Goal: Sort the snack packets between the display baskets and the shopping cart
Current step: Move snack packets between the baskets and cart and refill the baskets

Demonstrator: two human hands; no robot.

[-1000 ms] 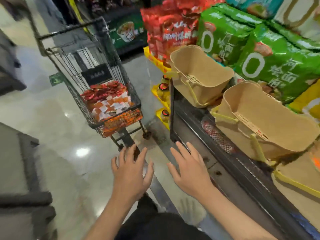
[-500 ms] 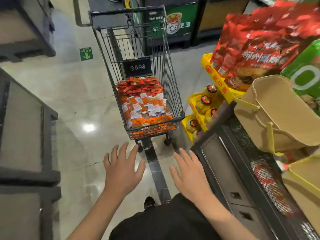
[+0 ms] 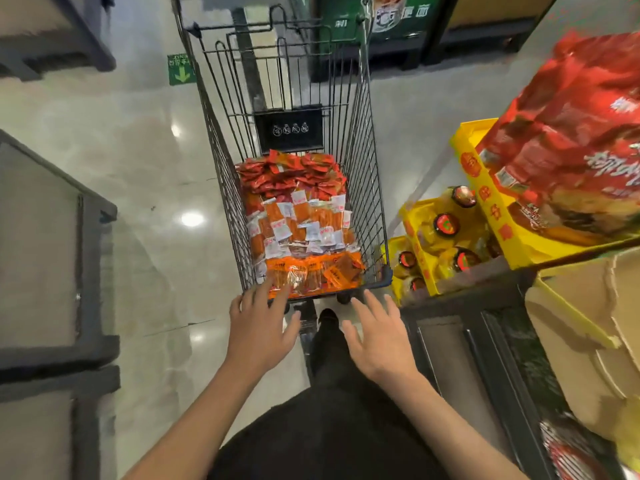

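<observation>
Little seems sorted yet, we judge: our left hand (image 3: 258,336) and right hand (image 3: 379,339) reach out flat-fingered and empty, the snack packets (image 3: 299,230) piled just ahead in the shopping cart (image 3: 375,188), a tan display basket (image 3: 585,327) to our right.

Yellow bottle crates (image 3: 446,237), red noodle bags (image 3: 575,140), green floor arrow (image 3: 180,69).

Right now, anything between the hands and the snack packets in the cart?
Nothing visible. The cart is open-topped, and the left hand already reaches over its near rim above the orange snack packets; the right hand hovers just short.
</observation>
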